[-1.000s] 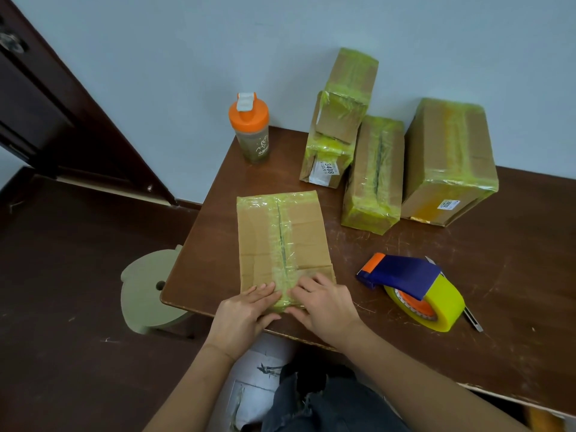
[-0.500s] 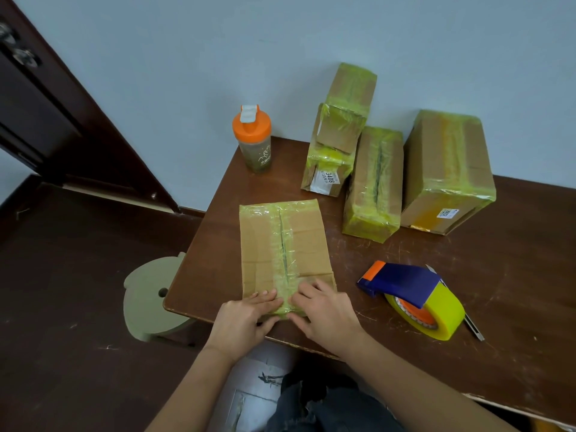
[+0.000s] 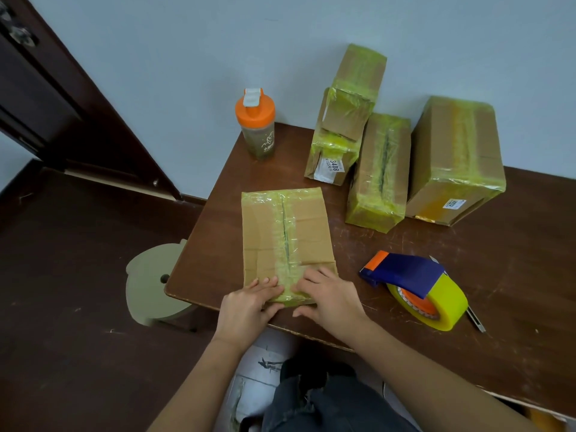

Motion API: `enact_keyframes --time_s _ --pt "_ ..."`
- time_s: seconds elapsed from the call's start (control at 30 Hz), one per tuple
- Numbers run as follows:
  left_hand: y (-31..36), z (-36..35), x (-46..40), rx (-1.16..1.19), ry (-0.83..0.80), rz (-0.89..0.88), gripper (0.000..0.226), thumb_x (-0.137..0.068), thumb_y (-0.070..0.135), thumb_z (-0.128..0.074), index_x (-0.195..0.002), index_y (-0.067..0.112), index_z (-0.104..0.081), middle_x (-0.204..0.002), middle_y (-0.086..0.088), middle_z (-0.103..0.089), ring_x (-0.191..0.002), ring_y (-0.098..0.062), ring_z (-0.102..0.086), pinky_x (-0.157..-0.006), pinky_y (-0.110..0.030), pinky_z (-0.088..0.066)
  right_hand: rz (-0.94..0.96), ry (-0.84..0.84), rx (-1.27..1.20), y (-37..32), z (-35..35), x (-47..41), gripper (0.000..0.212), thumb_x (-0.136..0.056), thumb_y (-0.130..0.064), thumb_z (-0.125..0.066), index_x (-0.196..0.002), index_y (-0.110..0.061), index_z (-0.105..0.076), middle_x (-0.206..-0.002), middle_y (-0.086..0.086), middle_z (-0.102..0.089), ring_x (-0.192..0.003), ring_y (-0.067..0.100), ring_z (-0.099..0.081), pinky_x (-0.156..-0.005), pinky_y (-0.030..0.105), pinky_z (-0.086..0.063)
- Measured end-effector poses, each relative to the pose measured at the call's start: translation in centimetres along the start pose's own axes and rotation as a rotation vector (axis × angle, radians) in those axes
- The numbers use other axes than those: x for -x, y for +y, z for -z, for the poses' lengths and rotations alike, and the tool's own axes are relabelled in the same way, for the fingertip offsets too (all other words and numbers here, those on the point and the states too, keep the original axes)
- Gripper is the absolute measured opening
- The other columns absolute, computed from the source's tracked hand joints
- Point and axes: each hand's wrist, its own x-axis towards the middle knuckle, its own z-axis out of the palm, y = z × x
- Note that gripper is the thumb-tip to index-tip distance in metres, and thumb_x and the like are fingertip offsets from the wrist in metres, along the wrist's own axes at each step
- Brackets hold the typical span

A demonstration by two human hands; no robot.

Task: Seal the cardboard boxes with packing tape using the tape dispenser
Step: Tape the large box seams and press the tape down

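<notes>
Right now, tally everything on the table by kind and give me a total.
Cardboard boxes: 5 (one flat box under the hands, stacked pair)
Tape dispenser: 1
Shaker bottle: 1
Utility knife: 1
Total: 8

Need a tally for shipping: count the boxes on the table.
5. One box flat under both hands at the near edge; two stacked against the wall; one beside them; the largest rightmost. None appears hidden.
</notes>
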Motion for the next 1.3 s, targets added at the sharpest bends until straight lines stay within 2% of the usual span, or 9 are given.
enact_keyframes --time_s 0.1,0.33,0.43,0.53,0.7,0.83,0.93,1.07,1.3 --pt "0.4 -0.4 0.2 -0.013 0.033 0.003 0.034 -0.064 0.041 -0.084 -0.094 0.025 -0.078 -0.103 0.007 -0.073 -0.094 -0.012 -0.070 -0.074 -0.025 -0.056 0.040 -0.003 -0.061 0.9 0.2 0.4 0.023 -0.082 -0.042 -0.073 -0.102 -0.032 -0.070 -0.099 -0.016 -0.060 -0.097 0.009 -0.054 -0.056 0.027 -0.050" --pt "0.4 -1.0 0.6 0.051 -0.001 0.017 0.038 -0.068 0.023 -0.087 -0.104 0.020 -0.075 -0.111 0.003 -0.071 -0.103 -0.012 -0.067 -0.093 -0.032 -0.052 0.131 0.086 0.112 0.5 -0.7 0.4 0.022 -0.077 -0.034 -0.079 -0.092 -0.025 -0.065 -0.092 -0.011 -0.060 -0.089 0.012 -0.055 -0.043 0.027 -0.046" --pt "-0.6 -0.5 0.7 0.096 -0.058 -0.038 0.041 -0.074 0.017 -0.082 -0.114 0.019 -0.071 -0.122 0.003 -0.066 -0.113 -0.013 -0.062 -0.097 -0.040 -0.051 0.092 -0.012 -0.116 2.1 0.2 0.5 0.031 -0.077 -0.034 -0.078 -0.105 -0.024 -0.070 -0.108 -0.011 -0.066 -0.104 0.011 -0.059 -0.070 0.032 -0.058" --pt "-1.6 -0.5 1.6 0.172 -0.026 -0.009 0.040 -0.087 0.036 -0.062 -0.119 0.014 -0.067 -0.128 0.003 -0.058 -0.128 -0.011 -0.047 -0.116 -0.033 -0.026 0.108 -0.007 -0.259 3.7 0.0 1.4 0.036 -0.079 -0.016 -0.079 -0.114 -0.014 -0.072 -0.122 -0.003 -0.067 -0.115 0.013 -0.059 -0.103 0.027 -0.046" --pt "-0.8 -0.8 1.8 0.243 0.005 0.118 0.044 -0.087 0.042 -0.055 -0.111 0.009 -0.071 -0.120 -0.005 -0.066 -0.120 -0.017 -0.056 -0.116 -0.021 -0.024 0.115 0.103 -0.287 3.2 -1.4 1.6 0.036 -0.077 0.004 -0.075 -0.111 -0.007 -0.074 -0.118 0.006 -0.070 -0.110 0.021 -0.066 -0.108 0.017 -0.036" --pt "-1.3 0.1 1.8 0.221 -0.073 0.048 0.055 -0.097 0.051 -0.037 -0.117 0.010 -0.068 -0.126 -0.006 -0.063 -0.125 -0.014 -0.050 -0.117 -0.024 -0.020 0.125 0.044 -0.200 4.0 -0.8 2.2 0.039 -0.083 -0.010 -0.075 -0.122 -0.017 -0.069 -0.131 -0.002 -0.063 -0.128 0.014 -0.052 -0.114 0.036 -0.033" --pt "-2.2 0.1 2.4 0.206 -0.083 -0.010 0.035 -0.093 0.024 -0.058 -0.125 0.011 -0.063 -0.135 -0.002 -0.055 -0.135 -0.019 -0.041 -0.119 -0.028 -0.020 0.067 0.028 -0.293 4.5 -0.6 3.1 0.042 -0.087 -0.008 -0.071 -0.128 -0.017 -0.064 -0.138 -0.002 -0.056 -0.137 0.012 -0.042 -0.117 0.031 -0.028" --pt "-1.4 -0.7 2.6 0.266 -0.012 0.077 0.050 -0.078 -0.012 -0.070 -0.123 0.010 -0.065 -0.131 -0.003 -0.058 -0.130 -0.017 -0.047 -0.114 -0.024 -0.030 0.001 0.097 -0.349 4.1 -1.1 3.3 0.043 -0.083 0.009 -0.069 -0.121 -0.011 -0.069 -0.132 0.001 -0.060 -0.132 0.014 -0.046 -0.113 0.015 -0.029" --pt "-2.3 0.4 2.5 0.254 -0.087 -0.008 0.053 -0.077 -0.015 -0.070 -0.124 0.009 -0.065 -0.131 -0.003 -0.060 -0.129 -0.019 -0.049 -0.110 -0.014 -0.030 0.033 -0.038 -0.379 5.1 0.2 3.4 0.056 -0.085 0.016 -0.060 -0.132 -0.015 -0.062 -0.141 -0.002 -0.054 -0.141 0.008 -0.036 -0.114 0.023 -0.032"
